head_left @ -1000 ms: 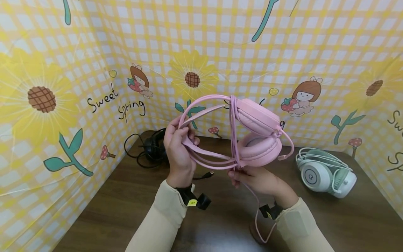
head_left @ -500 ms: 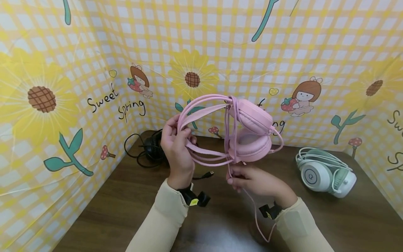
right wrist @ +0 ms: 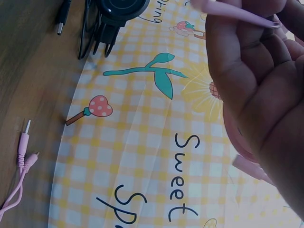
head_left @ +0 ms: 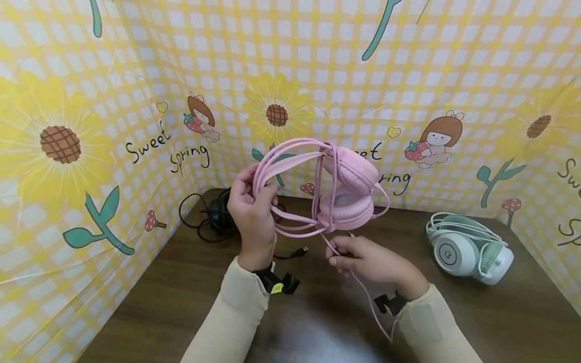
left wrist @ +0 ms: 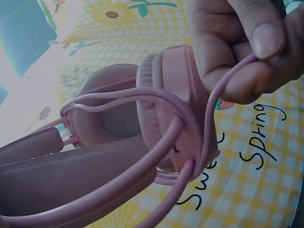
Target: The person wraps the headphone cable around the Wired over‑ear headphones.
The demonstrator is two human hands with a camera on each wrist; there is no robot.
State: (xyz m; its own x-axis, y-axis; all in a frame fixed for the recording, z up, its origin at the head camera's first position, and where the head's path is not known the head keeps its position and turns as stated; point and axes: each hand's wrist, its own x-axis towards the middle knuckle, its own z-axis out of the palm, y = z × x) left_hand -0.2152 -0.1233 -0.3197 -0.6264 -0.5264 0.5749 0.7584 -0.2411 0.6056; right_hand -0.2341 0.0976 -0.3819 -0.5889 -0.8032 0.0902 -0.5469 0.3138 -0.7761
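My left hand [head_left: 251, 218] grips the headband of a pink headset [head_left: 356, 169], held up over the table with its ear cups toward the right. Pink cable is wound around the headset between the headband and the ear cups. Below the cups, my right hand [head_left: 368, 259] pinches the loose run of this cable [left wrist: 213, 107] between thumb and fingers. From there the cable hangs down toward the right wrist. Two slim pink plugs [right wrist: 23, 147] at a cable end show in the right wrist view.
A white and green headset [head_left: 456, 252] with its cable wrapped round it sits at the table's right. Behind my left hand lies a black headset [head_left: 219, 214], its black USB plug [head_left: 299, 251] nearby. Patterned cloth walls [head_left: 317, 65] border the brown table [head_left: 150, 307].
The pink headset has shifted left and turned slightly. My right hand has moved from against the lower ear cup to just below it, with a short stretch of cable now between them.
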